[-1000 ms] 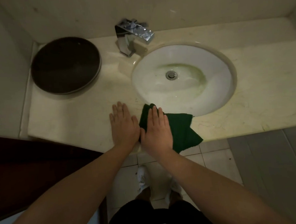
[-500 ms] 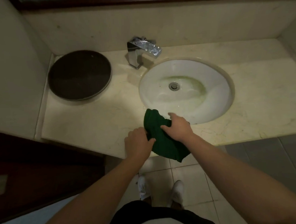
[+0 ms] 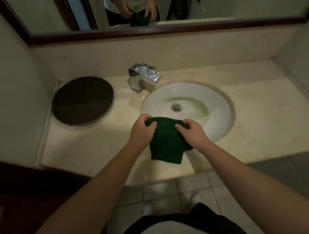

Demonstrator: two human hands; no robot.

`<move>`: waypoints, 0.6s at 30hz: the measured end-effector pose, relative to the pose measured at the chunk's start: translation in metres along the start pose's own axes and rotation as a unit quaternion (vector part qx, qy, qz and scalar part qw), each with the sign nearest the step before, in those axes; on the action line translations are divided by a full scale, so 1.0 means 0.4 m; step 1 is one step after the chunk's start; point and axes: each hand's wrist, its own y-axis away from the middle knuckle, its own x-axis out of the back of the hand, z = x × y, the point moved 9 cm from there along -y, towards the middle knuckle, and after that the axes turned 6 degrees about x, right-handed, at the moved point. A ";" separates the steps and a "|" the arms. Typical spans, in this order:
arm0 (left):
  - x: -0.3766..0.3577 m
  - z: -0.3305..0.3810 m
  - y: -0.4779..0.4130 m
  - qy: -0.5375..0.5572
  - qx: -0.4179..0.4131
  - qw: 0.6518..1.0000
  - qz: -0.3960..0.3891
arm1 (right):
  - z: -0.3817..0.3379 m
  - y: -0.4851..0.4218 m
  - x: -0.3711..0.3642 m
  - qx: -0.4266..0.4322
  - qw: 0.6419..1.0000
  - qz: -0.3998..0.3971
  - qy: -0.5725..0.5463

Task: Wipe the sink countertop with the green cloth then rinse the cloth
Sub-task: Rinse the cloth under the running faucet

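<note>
The green cloth (image 3: 166, 142) hangs in the air over the front rim of the white sink (image 3: 211, 104), held at its two upper corners. My left hand (image 3: 142, 129) pinches the left corner and my right hand (image 3: 192, 131) grips the right corner. The cloth's lower edge dangles above the cream stone countertop (image 3: 91, 145). A chrome faucet (image 3: 143, 78) stands at the sink's back left, with no water running. The sink's drain (image 3: 176, 107) is uncovered and a faint greenish stain rings the bowl's bottom.
A dark round tray (image 3: 82, 100) lies on the countertop's left side, against the wall. A wood-framed mirror (image 3: 164, 9) above the backsplash reflects my hands and the cloth. Tiled floor and my white shoes (image 3: 195, 197) show below the counter's front edge.
The cloth was pressed flat on the counter edge under both palms; both hands then gathered it and lifted it clear. The head camera tilted up, bringing the mirror into view.
</note>
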 end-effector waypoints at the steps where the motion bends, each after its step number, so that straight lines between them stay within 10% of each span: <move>1: 0.003 0.030 -0.014 0.001 -0.010 1.000 0.013 | -0.018 -0.014 0.031 0.011 1.000 0.012 -0.002; 10: -0.088 0.202 -0.117 -0.067 -0.026 0.980 0.183 | -0.176 -0.187 0.249 0.104 0.994 -0.005 -0.011; 14: -0.322 0.275 -0.111 -0.063 -0.078 0.995 -0.012 | -0.181 -0.263 0.284 0.014 0.976 -0.125 -0.175; 18: -0.362 0.271 -0.148 0.023 -0.011 0.996 0.084 | -0.144 -0.337 0.313 0.000 0.966 -0.196 -0.167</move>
